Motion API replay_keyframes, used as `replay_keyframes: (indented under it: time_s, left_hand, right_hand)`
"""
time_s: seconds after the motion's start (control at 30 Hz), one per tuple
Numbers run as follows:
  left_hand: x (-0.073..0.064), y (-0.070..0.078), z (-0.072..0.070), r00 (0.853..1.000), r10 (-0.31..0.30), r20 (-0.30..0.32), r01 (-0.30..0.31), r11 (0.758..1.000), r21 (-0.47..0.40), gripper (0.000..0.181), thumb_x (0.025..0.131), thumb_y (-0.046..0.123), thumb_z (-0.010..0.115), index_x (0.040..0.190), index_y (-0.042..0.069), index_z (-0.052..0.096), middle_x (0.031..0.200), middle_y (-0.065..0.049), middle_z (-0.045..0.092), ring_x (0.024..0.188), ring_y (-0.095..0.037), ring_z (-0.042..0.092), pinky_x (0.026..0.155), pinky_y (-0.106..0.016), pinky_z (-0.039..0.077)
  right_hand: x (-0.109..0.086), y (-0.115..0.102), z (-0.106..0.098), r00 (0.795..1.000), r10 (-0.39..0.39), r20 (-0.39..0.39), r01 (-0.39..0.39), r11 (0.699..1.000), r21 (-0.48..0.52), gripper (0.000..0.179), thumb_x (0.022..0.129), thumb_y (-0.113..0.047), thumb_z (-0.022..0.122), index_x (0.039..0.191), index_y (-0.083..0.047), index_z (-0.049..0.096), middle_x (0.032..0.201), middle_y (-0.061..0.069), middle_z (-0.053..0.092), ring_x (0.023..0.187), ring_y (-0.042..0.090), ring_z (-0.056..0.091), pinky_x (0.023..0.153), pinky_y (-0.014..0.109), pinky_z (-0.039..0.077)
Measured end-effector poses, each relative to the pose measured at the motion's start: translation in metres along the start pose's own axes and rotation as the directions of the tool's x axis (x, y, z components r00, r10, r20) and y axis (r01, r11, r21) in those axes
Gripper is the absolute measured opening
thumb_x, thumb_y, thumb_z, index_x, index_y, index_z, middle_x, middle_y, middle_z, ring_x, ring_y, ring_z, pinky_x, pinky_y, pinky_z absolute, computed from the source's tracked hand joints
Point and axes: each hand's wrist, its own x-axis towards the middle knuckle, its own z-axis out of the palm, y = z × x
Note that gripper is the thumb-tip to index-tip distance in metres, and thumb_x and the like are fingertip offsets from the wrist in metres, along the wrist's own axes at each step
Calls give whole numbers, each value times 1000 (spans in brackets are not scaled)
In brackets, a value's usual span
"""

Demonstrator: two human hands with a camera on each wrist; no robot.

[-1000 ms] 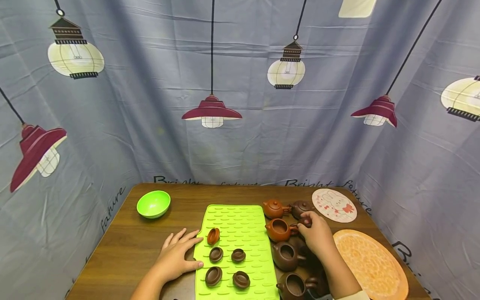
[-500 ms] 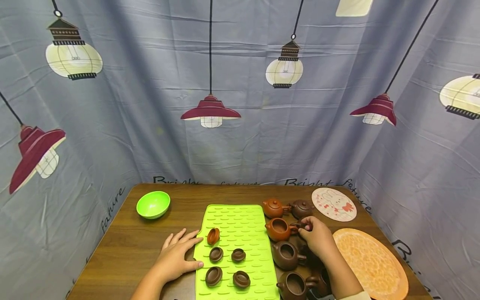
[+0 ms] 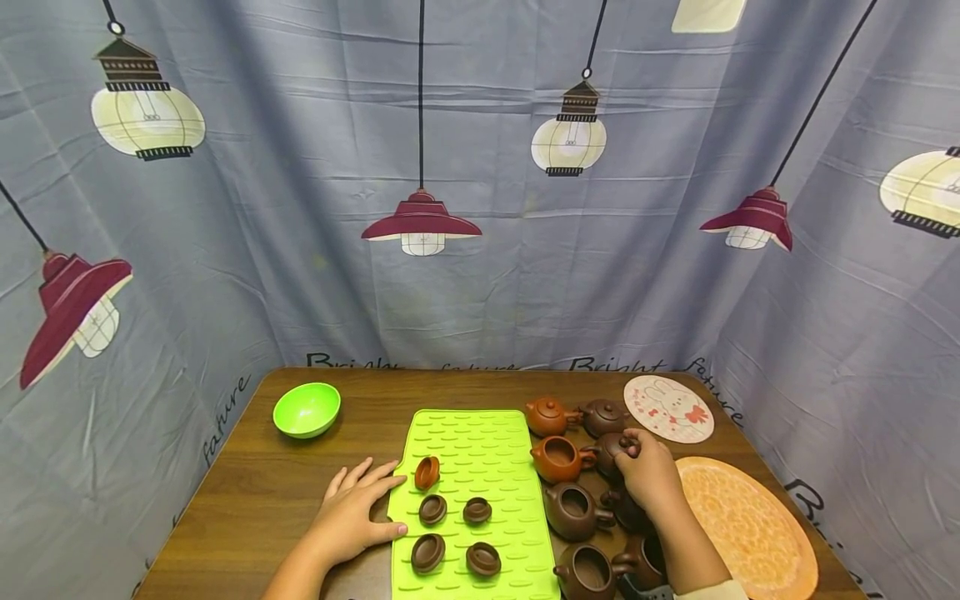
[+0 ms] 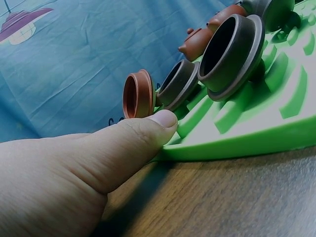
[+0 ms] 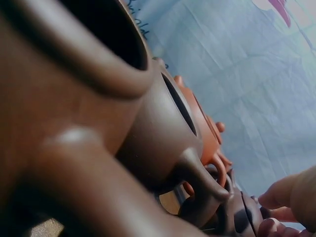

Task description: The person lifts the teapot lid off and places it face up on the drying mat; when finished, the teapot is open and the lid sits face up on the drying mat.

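My left hand (image 3: 351,515) lies spread on the left edge of the green mat (image 3: 465,433), its fingertips on the mat. In the left wrist view its thumb (image 4: 133,140) touches the rim. Several upturned teapot lids lie on the mat: an orange-brown lid (image 3: 427,472), dark lids (image 3: 432,508) and others. My right hand (image 3: 651,475) curls its thumb and fingers round the handle side of a dark brown teapot (image 3: 609,452), which has its lid on. That teapot stands right of an open orange teapot (image 3: 558,458). Its handle is mostly hidden by the fingers.
Open dark teapots (image 3: 573,510) line the mat's right side. A lidded orange teapot (image 3: 549,416) and a lidded dark teapot (image 3: 602,417) stand behind. A bunny-print round mat (image 3: 667,408), a large orange round mat (image 3: 750,525) and a green bowl (image 3: 307,408) are around them.
My right hand has moved down a little and to the right, off the top of the dark teapot to its handle side, leaving that teapot in sight. The left hand has stayed still.
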Motion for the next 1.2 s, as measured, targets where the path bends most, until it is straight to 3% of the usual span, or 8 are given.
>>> replay_keyframes:
  time_s: [0.17,0.47,0.7,0.9,1.1,1.2]
  left_hand:
    - [1,0,0,1000,2,0,-2,1000,8,82,79,72,78,149,31,60,165,9,43,159,-38,25,125,-68,4]
    - [0,0,0,1000,9,-11,-9,1000,1,82,79,71,78,148,31,61,165,9,44,158,-38,26,124,-69,5]
    - [0,1,-1,1000,8,-5,-8,1000,0,81,79,71,79,147,31,62,165,8,44,158,-38,26,124,-69,6]
    - [-1,2,-1,1000,5,-6,-5,1000,-4,81,79,70,79,148,30,62,165,7,44,158,-38,26,124,-69,5]
    - [-1,2,-2,1000,10,-11,-10,1000,-1,82,79,70,78,148,30,61,164,7,45,158,-39,26,124,-69,5]
    - [-2,2,-2,1000,11,-13,-11,1000,1,82,79,71,78,148,29,61,164,7,45,158,-39,27,124,-69,5]
  right_hand:
    - [1,0,0,1000,2,-20,-2,1000,-10,42,98,-13,62,136,4,62,105,17,69,101,35,64,88,53,51]
    - [3,2,-1,997,75,-30,-73,997,36,31,101,-18,61,127,-3,64,100,11,67,90,28,62,72,35,45]
    - [7,3,-1,998,69,-2,-69,998,14,30,101,-18,60,127,-3,67,101,12,65,91,29,60,73,38,45]
    - [7,2,-5,997,81,20,-82,995,59,27,102,-16,59,124,-3,64,112,19,67,100,33,63,77,42,50]
    - [1,-1,-7,994,111,4,-109,977,181,24,105,-14,58,125,-1,62,97,14,67,76,21,65,62,30,51]
    - [-2,-6,-6,992,122,5,-120,963,241,26,106,-14,58,129,-2,60,95,13,66,73,18,65,59,28,51]
